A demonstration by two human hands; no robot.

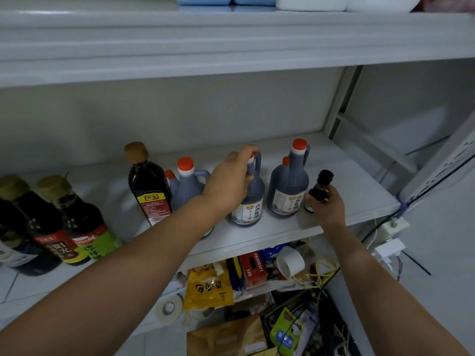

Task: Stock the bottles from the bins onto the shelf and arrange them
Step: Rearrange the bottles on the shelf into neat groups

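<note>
On the white shelf [344, 181] stand several dark jug bottles with orange caps and handles. My left hand [231, 178] grips the neck and top of the middle jug [250, 204]. My right hand [327, 204] holds a small dark bottle with a black cap [320, 187] near the shelf's front edge, just right of another pair of jugs [289, 186]. A further jug [189, 183] and a tall dark bottle with a brown cap and yellow-red label [149, 183] stand to the left.
Several dark sauce bottles [51, 222] with gold caps crowd the shelf's left end. An upper shelf [231, 39] hangs overhead. Below, a cluttered shelf holds a yellow bag [208, 286], a red box [253, 269], a tape roll [169, 308] and wires. A power strip [390, 227] hangs at right.
</note>
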